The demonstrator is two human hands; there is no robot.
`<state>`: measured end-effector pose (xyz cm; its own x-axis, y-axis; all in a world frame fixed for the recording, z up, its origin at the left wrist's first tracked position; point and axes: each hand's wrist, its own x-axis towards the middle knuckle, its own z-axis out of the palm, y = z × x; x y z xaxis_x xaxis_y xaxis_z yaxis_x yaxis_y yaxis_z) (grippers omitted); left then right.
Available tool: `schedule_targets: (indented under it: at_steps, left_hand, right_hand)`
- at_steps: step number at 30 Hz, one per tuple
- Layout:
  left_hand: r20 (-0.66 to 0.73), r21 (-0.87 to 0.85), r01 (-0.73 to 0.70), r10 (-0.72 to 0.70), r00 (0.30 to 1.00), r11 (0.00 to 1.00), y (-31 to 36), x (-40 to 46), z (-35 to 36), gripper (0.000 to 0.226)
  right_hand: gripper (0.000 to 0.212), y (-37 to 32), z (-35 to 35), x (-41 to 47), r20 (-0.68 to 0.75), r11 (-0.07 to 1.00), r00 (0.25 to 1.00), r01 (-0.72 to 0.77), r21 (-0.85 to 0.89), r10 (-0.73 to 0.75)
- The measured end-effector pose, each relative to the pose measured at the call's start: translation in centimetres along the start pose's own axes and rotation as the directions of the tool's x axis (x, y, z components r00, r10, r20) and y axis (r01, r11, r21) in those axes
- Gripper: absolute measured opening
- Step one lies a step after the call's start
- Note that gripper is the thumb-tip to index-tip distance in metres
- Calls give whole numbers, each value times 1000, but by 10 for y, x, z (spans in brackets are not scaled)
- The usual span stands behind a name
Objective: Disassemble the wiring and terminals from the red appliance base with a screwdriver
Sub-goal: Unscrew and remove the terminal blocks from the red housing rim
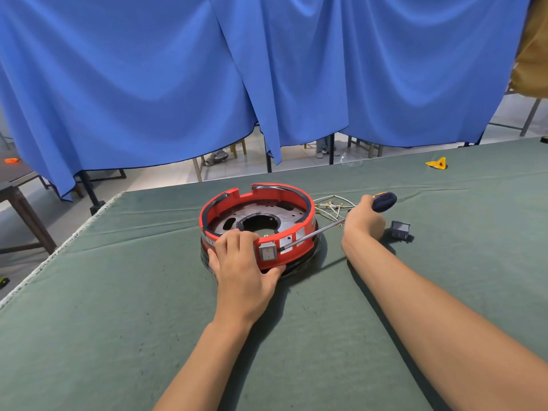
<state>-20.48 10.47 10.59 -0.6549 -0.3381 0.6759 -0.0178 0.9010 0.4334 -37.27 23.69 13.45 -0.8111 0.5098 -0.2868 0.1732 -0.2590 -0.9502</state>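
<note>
The red appliance base is a round ring with a dark metal plate inside, lying on the green cloth. My left hand grips its near wall, fingers over the rim, beside a grey rocker switch set in the wall. My right hand holds a screwdriver by its dark blue and orange handle. The metal shaft slants down left, and its tip touches the wall just right of the switch. A bundle of white wires with brass terminals lies on the cloth behind the base.
A loose dark switch block sits on the cloth right of my right hand. A yellow plastic piece lies far right near the table's back edge. The green table ends at left; a blue curtain hangs behind.
</note>
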Motion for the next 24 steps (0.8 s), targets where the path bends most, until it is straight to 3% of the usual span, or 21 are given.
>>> schedule_targets:
  at_steps: [10, 19, 24]
  left_hand:
    - [11, 9, -2, 2, 1000, 1000, -1, 0, -1, 56]
    - [0, 61, 9, -9, 1000, 998, 1, 0, -1, 59]
    - [-7, 76, 12, -12, 1000, 997, 2, 0, -1, 58]
  right_hand:
    - [41, -4, 2, -4, 83, 998, 996, 22, -50, -18]
    - [40, -1, -24, -7, 28, 977, 999, 17, 211, -23]
    - [39, -5, -32, -7, -8, 963, 1000, 13, 271, -11]
